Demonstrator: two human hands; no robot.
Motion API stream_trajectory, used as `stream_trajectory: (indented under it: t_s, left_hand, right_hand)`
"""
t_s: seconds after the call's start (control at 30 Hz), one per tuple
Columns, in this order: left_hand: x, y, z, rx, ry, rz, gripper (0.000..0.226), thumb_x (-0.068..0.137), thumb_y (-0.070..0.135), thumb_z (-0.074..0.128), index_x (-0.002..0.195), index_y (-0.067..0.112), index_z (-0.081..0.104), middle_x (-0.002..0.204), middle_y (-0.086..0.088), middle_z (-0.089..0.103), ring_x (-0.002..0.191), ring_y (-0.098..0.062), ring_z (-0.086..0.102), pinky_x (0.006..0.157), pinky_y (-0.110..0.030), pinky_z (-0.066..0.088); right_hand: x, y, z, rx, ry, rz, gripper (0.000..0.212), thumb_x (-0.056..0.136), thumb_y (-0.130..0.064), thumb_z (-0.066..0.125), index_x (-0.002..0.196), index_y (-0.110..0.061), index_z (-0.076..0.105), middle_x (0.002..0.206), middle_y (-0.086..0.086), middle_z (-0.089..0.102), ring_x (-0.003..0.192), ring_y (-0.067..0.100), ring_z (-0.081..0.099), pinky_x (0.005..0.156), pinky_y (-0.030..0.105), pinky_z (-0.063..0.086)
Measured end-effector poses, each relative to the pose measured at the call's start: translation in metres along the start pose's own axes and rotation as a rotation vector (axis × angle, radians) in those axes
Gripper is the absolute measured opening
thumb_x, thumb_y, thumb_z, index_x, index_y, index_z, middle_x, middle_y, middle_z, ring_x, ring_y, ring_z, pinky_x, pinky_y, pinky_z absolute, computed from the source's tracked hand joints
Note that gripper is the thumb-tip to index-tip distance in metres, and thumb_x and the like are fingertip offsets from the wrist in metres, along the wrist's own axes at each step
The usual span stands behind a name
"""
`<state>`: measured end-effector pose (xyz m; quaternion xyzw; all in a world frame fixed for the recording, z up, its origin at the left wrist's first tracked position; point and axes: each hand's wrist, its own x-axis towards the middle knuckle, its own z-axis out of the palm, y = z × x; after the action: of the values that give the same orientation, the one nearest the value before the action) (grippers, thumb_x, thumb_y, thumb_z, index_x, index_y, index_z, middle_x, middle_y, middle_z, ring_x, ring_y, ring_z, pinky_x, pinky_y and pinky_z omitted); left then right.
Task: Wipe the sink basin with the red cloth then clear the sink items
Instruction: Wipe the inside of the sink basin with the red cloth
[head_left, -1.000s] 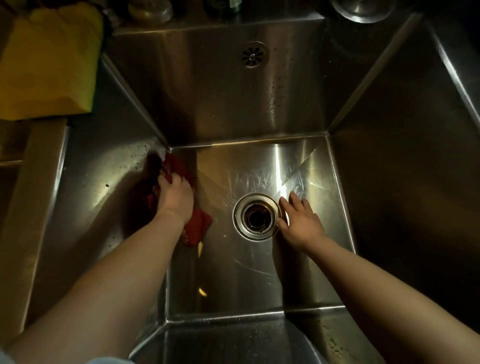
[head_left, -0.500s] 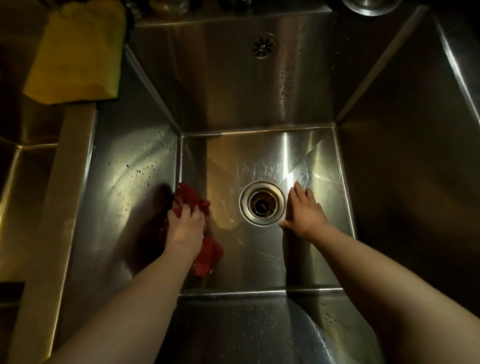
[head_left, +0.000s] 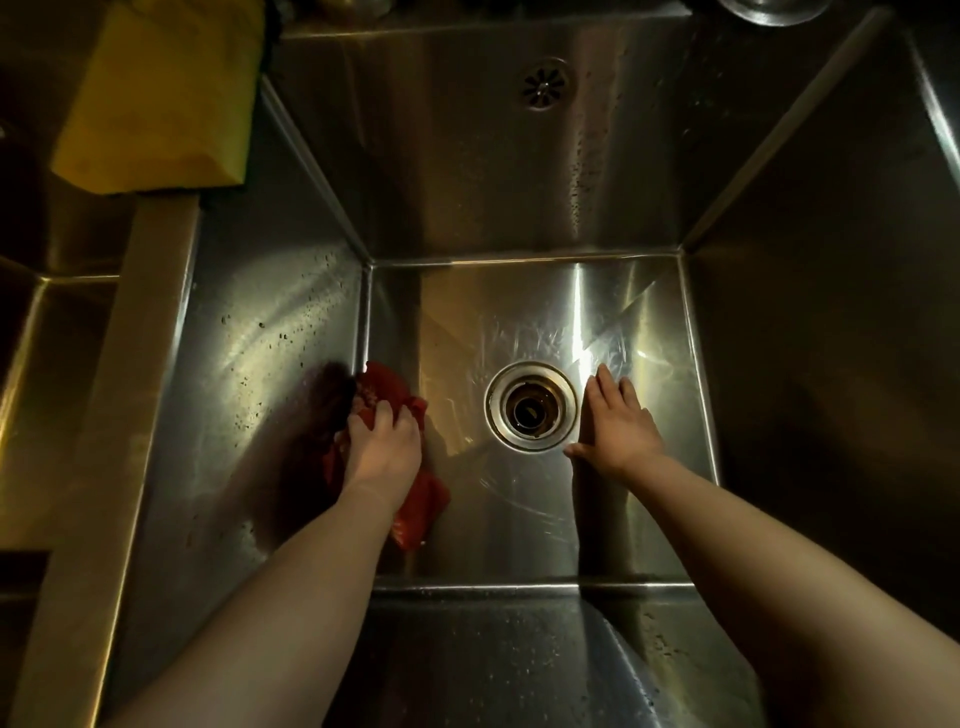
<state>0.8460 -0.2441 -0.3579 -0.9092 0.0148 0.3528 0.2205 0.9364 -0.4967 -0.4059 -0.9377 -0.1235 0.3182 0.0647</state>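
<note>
A deep steel sink basin (head_left: 519, 312) fills the view, with its round drain (head_left: 531, 406) in the middle of the floor. My left hand (head_left: 382, 449) is shut on a crumpled red cloth (head_left: 387, 392) and presses it onto the floor by the left wall. The cloth's lower end (head_left: 421, 512) sticks out beside my wrist. My right hand (head_left: 618, 423) lies flat on the basin floor just right of the drain, fingers together and holding nothing.
A yellow cloth (head_left: 161, 88) hangs over the rim at the upper left. An overflow grille (head_left: 544, 84) sits high on the back wall. A second basin (head_left: 31, 364) lies beyond the left divider. A round metal item (head_left: 769, 9) shows at the top edge.
My left hand has dragged the red cloth from the back left corner toward me along the left wall. My right hand has stayed beside the drain.
</note>
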Motion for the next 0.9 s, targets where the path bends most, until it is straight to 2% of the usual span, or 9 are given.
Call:
stream_trajectory:
  t_s: [0.2,0.33,0.47,0.73,0.9]
  left_hand:
    - [0.009,-0.009,-0.004,0.027,0.05,0.028,0.061,0.093,0.017,0.046,0.147,0.006,0.019,0.152,-0.011,0.02,0.137,-0.039,0.018,0.099,-0.058,0.031]
    - [0.008,-0.015,-0.005,0.004,0.061,0.022,0.046,0.094,0.017,0.04,0.14,0.011,0.034,0.143,-0.009,0.035,0.132,-0.036,0.026,0.096,-0.053,0.035]
    - [-0.004,-0.019,-0.002,-0.013,0.021,0.087,0.036,0.094,0.019,0.043,0.129,0.015,0.047,0.132,-0.007,0.044,0.125,-0.033,0.033,0.096,-0.051,0.035]
    - [-0.028,-0.005,0.005,-0.076,-0.224,0.206,0.033,0.096,0.018,0.041,0.129,0.017,0.048,0.135,-0.005,0.039,0.125,-0.032,0.03,0.094,-0.052,0.036]
    - [-0.03,0.0,0.0,-0.289,-0.169,0.184,0.04,0.09,0.013,0.052,0.13,0.019,0.045,0.135,-0.002,0.037,0.124,-0.03,0.032,0.094,-0.05,0.037]
  right_hand:
    - [0.0,0.005,0.003,-0.022,0.003,-0.018,0.1,0.081,-0.057,0.06,0.149,-0.019,-0.003,0.157,-0.002,-0.017,0.145,0.026,-0.01,0.113,0.054,0.015]
    - [-0.001,0.004,0.002,-0.005,-0.003,-0.014,0.101,0.081,-0.054,0.062,0.149,-0.019,-0.003,0.157,-0.002,-0.017,0.145,0.026,-0.01,0.113,0.053,0.016]
    - [-0.001,0.002,0.001,-0.001,-0.009,-0.008,0.101,0.081,-0.054,0.061,0.149,-0.019,-0.004,0.157,-0.003,-0.018,0.145,0.026,-0.011,0.113,0.053,0.015]
    - [-0.002,0.003,0.0,-0.002,-0.002,-0.016,0.101,0.081,-0.055,0.061,0.149,-0.019,-0.004,0.157,-0.002,-0.018,0.145,0.027,-0.011,0.113,0.053,0.017]
    - [-0.003,0.003,0.0,-0.005,0.006,-0.017,0.1,0.082,-0.055,0.06,0.149,-0.019,-0.004,0.157,-0.002,-0.018,0.145,0.026,-0.011,0.114,0.053,0.015]
